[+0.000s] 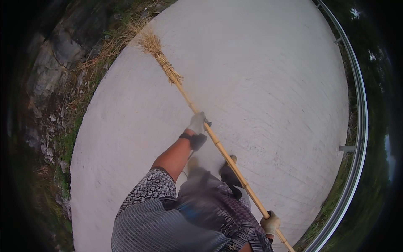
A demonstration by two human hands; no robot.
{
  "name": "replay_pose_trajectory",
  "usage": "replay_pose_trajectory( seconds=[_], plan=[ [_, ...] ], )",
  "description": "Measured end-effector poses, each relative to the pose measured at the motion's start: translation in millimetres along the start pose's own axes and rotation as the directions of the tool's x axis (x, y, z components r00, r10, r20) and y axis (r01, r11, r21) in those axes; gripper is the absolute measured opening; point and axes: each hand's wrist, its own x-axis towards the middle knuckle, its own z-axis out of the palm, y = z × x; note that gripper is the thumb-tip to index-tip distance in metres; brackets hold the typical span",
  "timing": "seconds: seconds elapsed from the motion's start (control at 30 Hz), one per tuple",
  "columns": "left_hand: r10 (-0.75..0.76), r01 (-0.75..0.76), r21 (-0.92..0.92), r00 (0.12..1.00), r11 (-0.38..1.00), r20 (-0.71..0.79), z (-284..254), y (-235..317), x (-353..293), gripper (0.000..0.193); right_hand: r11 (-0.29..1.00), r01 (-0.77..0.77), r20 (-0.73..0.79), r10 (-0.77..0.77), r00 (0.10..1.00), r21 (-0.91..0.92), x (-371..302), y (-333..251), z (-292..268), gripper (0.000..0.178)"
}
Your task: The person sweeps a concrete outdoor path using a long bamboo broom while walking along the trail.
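A long-handled broom [223,150] with a bamboo pole slants across the view from upper left to lower right. Its bundled straw-coloured bristles [161,58] lie at the left edge of the pale road. Partway up the pole, my left hand [197,123], in a light glove with dark fingertips, is closed around it. A dark strap with a box-like device [196,140] sits on that wrist. Lower down, near the pole's bottom end, my right hand [270,222] grips it in a similar pale glove. A blurred patch partly hides my lap and legs.
Pale concrete road [268,84] stretches ahead and to both sides. Along its left edge run dry grass and weeds [103,63] below grey rocks [69,46]. A metal guardrail [360,126] on posts curves along the right side, with dark greenery beyond. My shoes stand below the pole.
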Motion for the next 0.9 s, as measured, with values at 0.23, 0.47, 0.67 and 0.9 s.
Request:
replay_pose_trajectory(
  seconds=[0.23, 0.47, 0.67, 0.9],
  plan=[
    [-0.080, 0.028, -0.165, 0.945, 0.986, -0.316, -67, -53, -8, 0.008, 0.986, 0.114, -0.025, -0.118, 0.993, -0.119, 73, 44, -18, 0.012],
    [-0.025, -0.111, -0.188, 0.799, 0.976, -0.601, -84, -95, -79, 0.013, 0.900, 0.390, 0.004, -0.397, 0.918, -0.192, 210, 45, -72, 0.013],
    [0.216, -0.057, 0.291, 0.804, 0.955, -0.554, -112, -132, -134, 0.013, 0.738, 0.625, 0.030, -0.640, 0.768, -0.255, 309, -2, -137, 0.014],
    [-0.035, -0.101, -0.152, 0.714, 0.983, -0.700, -118, -157, -147, 0.008, 0.551, 0.779, 0.042, -0.808, 0.588, -0.298, 362, -92, -191, 0.012]
  ],
)
